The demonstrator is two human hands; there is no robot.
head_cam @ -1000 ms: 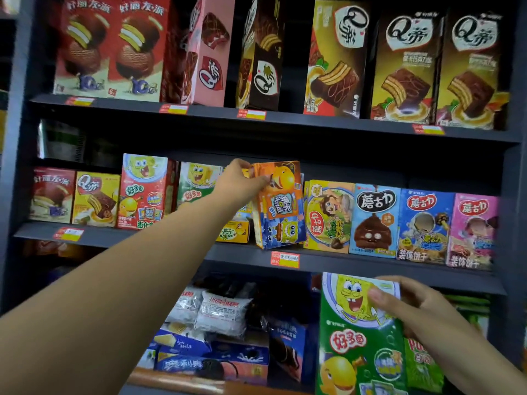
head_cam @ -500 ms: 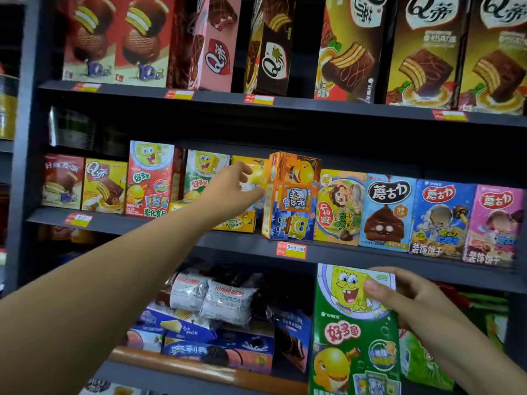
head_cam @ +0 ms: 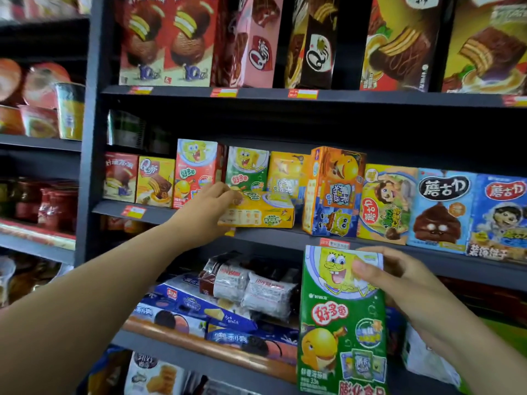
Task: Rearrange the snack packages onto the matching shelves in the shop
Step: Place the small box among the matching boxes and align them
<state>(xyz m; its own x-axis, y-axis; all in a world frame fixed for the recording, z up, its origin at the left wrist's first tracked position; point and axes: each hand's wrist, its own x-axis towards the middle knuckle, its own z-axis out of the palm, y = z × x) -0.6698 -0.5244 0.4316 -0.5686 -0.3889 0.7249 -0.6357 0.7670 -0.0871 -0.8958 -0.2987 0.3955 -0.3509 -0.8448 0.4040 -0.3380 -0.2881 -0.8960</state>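
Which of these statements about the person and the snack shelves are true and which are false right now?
1. The right hand holds a green SpongeBob snack box. True.
2. The left hand is empty and hangs by the person's side. False: it reaches to the middle shelf and grips a yellow box lying on its side.
3. The orange and blue SpongeBob box stands upright on the middle shelf. True.
4. The green box in the right hand already stands on the middle shelf. False: it is held in front of and below that shelf.
5. Another green SpongeBob box stands on the middle shelf behind the yellow one. True.
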